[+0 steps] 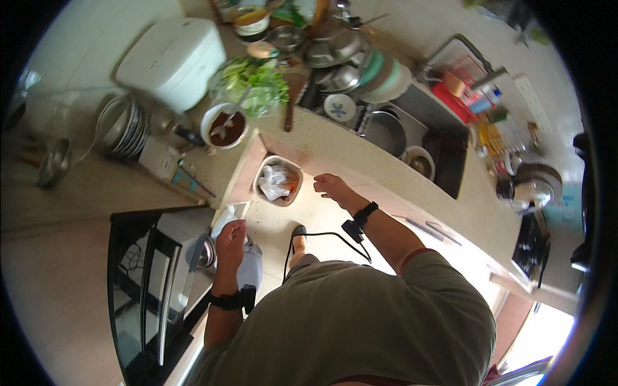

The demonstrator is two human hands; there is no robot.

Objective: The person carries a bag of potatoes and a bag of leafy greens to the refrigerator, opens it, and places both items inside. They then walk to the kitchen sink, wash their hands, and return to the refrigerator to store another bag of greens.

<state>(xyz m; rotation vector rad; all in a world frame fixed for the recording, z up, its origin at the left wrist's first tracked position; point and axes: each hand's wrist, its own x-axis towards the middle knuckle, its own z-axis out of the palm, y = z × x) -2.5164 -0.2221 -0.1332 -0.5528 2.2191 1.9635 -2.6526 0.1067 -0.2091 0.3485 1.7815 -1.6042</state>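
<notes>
My left hand (231, 241), its fingers curled, hangs in front of a white plastic bag (223, 221) beside the cabinet. I cannot tell whether it touches that bag. My right hand (333, 187) is held out over the floor near the counter's front edge, fingers loosely curled in with nothing visible in them. Just left of it stands a waste bin (259, 191) on the floor in the counter's inner corner. Crumpled clear plastic (275, 182) and some orange-brown scraps lie in the bin. A black band is strapped on each wrist.
A bowl of dark red sauce (226, 129) with spoons stands near the counter's corner, beside leafy greens (256, 82) and a cleaver-like tool (289, 103). Stacked dishes and pans crowd the sink (446, 169). A black cable (333, 234) loops before my body. At left is a glass-fronted appliance (145, 289).
</notes>
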